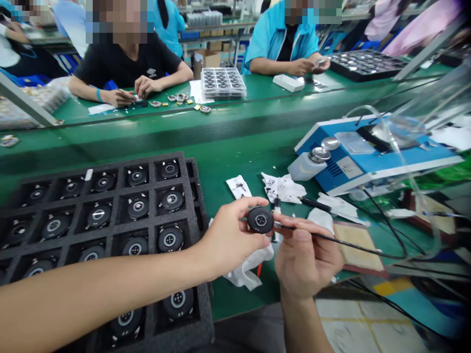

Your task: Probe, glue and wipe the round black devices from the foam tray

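Observation:
Between the fingers and thumb of my left hand (235, 235) is a round black watch case (260, 219), its ringed back with small dots facing me. My right hand (309, 250) pinches a thin tool with a black cable (353, 249) trailing to the right; its tip is at the right edge of the case. Left of my hands, under my left forearm, lies a dark foam tray (187, 196) whose compartments hold several similar round cases. Stained white wipes (283, 188) lie just beyond my hands on the green table (221, 157).
A blue machine (338, 169) with a white bottle (307, 165) beside it stands at the right. Nearer lies a tan pad (358, 245) with a reddish border. Across the bench, two people handle small parts near a clear tray (223, 90) and a black tray (364, 73).

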A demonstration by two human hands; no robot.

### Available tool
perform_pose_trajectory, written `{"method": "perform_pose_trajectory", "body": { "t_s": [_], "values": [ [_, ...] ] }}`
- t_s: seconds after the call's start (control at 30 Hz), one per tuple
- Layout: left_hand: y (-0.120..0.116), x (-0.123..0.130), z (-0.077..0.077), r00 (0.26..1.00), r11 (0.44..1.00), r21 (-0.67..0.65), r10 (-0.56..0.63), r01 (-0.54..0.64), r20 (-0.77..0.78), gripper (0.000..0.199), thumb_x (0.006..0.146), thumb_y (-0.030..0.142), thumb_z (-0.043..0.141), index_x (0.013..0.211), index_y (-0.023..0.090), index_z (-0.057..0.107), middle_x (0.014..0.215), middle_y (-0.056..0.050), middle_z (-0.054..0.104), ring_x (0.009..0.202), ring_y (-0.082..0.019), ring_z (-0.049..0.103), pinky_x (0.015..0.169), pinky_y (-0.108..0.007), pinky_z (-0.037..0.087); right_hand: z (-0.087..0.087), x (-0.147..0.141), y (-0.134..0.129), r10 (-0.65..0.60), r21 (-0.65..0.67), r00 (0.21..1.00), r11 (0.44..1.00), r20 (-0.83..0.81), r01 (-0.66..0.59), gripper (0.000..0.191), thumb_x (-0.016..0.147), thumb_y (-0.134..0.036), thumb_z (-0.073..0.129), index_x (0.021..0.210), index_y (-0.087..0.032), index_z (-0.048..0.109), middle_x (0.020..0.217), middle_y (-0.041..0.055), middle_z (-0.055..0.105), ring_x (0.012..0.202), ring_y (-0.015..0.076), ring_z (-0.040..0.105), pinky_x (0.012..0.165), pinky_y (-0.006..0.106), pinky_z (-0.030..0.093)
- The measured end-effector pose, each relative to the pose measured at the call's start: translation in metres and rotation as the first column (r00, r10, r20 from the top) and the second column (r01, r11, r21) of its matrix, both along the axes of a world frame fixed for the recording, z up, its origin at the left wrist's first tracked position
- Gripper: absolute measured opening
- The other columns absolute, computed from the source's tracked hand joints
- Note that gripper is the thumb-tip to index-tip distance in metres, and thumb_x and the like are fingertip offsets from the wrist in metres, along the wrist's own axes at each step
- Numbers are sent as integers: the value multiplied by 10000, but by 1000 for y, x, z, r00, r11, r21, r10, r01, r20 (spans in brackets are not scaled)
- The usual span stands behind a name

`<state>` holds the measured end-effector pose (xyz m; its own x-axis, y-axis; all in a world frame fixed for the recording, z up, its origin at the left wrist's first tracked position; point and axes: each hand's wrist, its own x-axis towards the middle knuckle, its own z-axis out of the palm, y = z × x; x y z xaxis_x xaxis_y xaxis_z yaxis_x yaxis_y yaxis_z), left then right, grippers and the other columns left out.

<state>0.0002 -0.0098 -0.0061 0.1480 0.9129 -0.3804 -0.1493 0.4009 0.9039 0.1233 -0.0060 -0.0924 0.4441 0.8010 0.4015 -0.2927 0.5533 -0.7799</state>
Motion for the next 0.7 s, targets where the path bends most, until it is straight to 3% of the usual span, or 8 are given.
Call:
{"method": "perform_pose_trajectory", "body": {
  "t_s": [0.47, 0.7],
  "values": [
    [-3, -2, 4, 1000, 1000, 10, 0, 0, -9, 598, 662, -9, 741, 1218, 171, 618, 1166, -107, 723, 947, -223, 731, 860, -376, 549, 0, -1, -1, 7, -28, 1000, 1000, 7, -7, 54, 886, -184, 683, 869, -187, 733, 849, 24, 764, 818, 204, 784, 719, 356, 658],
    [-1, 0, 8, 1000, 1000, -7, 9, -9, -15, 590, 673, -28, 725, 1218, 168, 613, 1179, -109, 734, 903, -193, 730, 825, -339, 541, -1, 1, -1, 25, -43, 999, 999, 38, -23, 58, 907, -192, 669, 885, -189, 722, 875, 32, 761, 852, 214, 785, 749, 372, 651]
  ]
}}
